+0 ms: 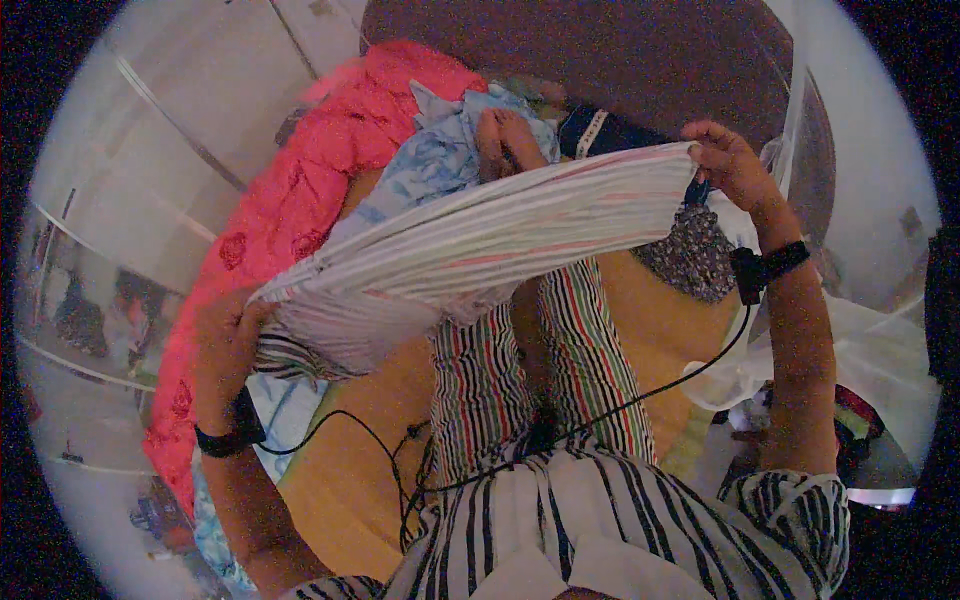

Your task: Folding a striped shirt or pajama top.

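A white cloth with thin grey and pink stripes is stretched in the air across my lap, its right end higher than its left. My left hand is closed on the left end, where the fabric bunches and droops. At the far right, my right hand pinches the upper right corner between thumb and fingers. Below that hand lies a dark speckled garment. Whether the cloth is a shirt or another piece cannot be made out.
I sit on an orange-yellow mat with my striped trouser legs stretched ahead. A pinkish-red cloth curves along the left, beside a light-blue patterned cloth. Black cables run from both wrists. A translucent plastic bag lies at right.
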A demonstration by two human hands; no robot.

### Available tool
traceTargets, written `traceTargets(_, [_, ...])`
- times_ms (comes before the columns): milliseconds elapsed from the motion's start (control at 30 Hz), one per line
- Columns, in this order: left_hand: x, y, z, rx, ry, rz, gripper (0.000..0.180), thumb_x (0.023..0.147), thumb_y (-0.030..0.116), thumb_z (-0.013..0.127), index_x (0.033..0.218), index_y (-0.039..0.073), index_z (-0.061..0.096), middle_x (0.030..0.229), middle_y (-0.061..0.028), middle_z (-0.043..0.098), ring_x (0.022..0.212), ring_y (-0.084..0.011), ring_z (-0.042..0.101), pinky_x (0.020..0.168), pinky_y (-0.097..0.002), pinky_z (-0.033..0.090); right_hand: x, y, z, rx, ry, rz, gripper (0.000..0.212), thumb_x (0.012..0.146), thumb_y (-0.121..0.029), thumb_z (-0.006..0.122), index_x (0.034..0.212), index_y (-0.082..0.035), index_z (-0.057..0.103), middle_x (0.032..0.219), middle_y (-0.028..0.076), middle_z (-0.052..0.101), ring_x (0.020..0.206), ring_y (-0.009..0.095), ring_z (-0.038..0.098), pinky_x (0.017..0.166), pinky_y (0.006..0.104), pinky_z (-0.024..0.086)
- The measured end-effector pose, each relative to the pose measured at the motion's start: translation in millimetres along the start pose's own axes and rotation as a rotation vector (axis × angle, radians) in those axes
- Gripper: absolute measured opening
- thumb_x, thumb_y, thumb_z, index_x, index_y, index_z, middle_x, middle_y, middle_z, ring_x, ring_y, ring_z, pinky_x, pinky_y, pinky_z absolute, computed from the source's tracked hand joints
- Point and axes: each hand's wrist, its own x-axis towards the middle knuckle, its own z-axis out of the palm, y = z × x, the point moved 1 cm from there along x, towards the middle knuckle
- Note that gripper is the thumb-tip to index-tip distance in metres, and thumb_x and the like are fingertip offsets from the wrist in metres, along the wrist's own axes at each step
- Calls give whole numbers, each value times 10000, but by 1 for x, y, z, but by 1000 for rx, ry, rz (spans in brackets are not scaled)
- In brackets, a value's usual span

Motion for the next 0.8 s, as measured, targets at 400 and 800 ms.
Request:
traceTargets(400, [-56, 10, 103, -268, -586, -27, 259, 835, 275, 583, 879, 21, 605, 711, -147, 566, 629, -317, 526, 569, -399, 396, -32, 44, 36, -75, -275, 171, 187, 833, -151, 617, 989, -55, 577, 920, 2, 580, 784, 85, 547, 648, 224, 474])
traceTargets(800, [28, 172, 171, -928, -383, 315, 714, 738, 311, 682, 1302, 5, 371, 1273, -201, 458, 1158, -322, 468, 974, -335, 371, -54, 21, 126, -35, -602, 197, 182, 833, -84, 607, 1004, -39, 564, 932, 23, 592, 850, 111, 565, 703, 264, 496])
